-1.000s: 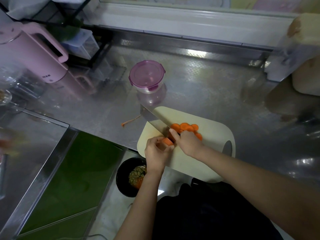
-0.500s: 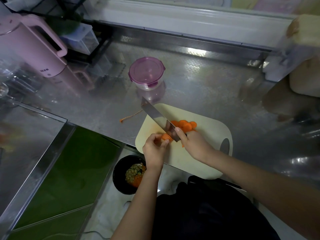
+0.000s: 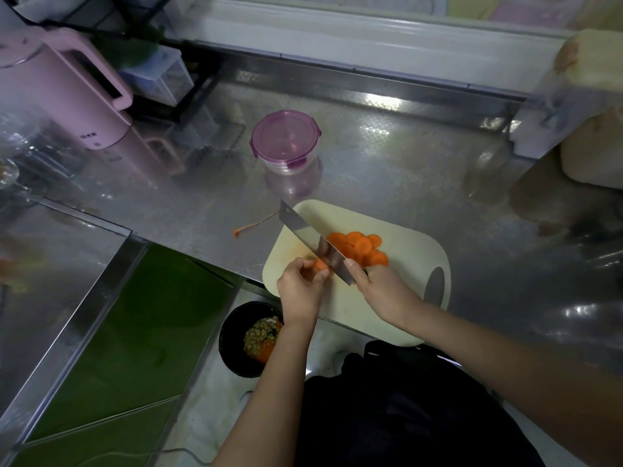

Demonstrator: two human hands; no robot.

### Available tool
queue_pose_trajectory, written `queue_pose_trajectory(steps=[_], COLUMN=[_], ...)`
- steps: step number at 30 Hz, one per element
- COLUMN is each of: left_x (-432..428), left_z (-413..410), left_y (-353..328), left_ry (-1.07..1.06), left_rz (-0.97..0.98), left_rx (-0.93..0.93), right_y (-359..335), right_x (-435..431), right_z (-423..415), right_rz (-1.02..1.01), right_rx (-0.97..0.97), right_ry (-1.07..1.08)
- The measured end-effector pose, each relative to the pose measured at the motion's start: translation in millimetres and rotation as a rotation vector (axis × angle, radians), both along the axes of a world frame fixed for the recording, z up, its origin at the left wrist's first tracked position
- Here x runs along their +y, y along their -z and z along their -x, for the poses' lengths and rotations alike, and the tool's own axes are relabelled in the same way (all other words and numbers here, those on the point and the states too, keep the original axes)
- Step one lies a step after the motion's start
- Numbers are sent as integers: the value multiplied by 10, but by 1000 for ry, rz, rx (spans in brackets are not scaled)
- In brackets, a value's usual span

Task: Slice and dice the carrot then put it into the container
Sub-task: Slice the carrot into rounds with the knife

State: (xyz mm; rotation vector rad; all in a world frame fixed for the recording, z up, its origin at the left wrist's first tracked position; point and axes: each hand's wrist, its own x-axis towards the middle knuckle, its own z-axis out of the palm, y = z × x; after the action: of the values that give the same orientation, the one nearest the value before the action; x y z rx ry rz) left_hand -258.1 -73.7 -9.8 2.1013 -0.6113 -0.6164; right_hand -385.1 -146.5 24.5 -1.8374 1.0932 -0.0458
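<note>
Slicing the last short piece of carrot on the cutting board

The left hand (image 3: 300,291) pinches the carrot stub (image 3: 322,264) with curled fingers, at the near-left part of the cutting board (image 3: 387,318). The right hand (image 3: 381,291) grips the handle of the knife (image 3: 310,241), blade against the stub. This 1 piece is very short, so the fingertips are just beside the blade; a slip or a rolling stub could cut them. Its long axis seems to run left to right, cut end toward the slices (image 3: 360,247), but it is mostly hidden. The container (image 3: 285,139) stands lidded, well apart.
</note>
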Motion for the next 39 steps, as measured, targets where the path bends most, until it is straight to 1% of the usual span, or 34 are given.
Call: queue_pose_trajectory(steps=[3, 8, 9, 11, 12, 13, 16, 18, 20, 24, 26, 28, 30, 34, 37, 39], left_x=[-4, -20, -24, -36, -42, -48, -57, -55, -47, -44, -38, -28, -21, -3, -12, -33], left_z=[-5, -20, -25, -36, -44, -53, -66, -62, -62, -72, -51, -33, -26, -16, -15, -19], left_y=[5, 15, 11, -7, -18, -24, -47, -53, -56, -68, -74, -80, -68, -43, -37, -60], left_ry=[-1, 22, 23, 24, 27, 32, 44, 56, 61, 78, 87, 79, 73, 101, 108, 105], left_rz=[-12, -57, -66, -85, -93, -97, -103, -97, -88, -89, -79, -81, -80, -70, -57, -61], left_rx=[-3, -14, -11, -8, -11, -16, -22, -30, -31, -54, -65, -68, -68, -83, -79, -76], right_y=[6, 43, 38, 10, -20, -34, -61, -97, -158, -130, -141, -174, -205, -212, -235, -235], right_x=[17, -1, -3, 1, -3, -17, -45, -36, -34, -71, -83, -75, -93, -152, -184, -222], right_z=[-3, -84, -115, -180, -207, -231, -290, -346, -423, -556, -608, -659, -650, -641, -622, -616], right_rz=[1, 40, 94, 259, 301, 302, 276, 217, 139, 108, 66, 94, 111, 65, 37, 23], right_rx=[32, 118, 136, 93, 65, 51, 69, 142, 268, 325, 331, 337, 350, 380, 348, 321], right_ry=[7, -43, -73, -140, -149, -144, -132, -141, -136, -170, -145, -132, -144, -197, -103, -109])
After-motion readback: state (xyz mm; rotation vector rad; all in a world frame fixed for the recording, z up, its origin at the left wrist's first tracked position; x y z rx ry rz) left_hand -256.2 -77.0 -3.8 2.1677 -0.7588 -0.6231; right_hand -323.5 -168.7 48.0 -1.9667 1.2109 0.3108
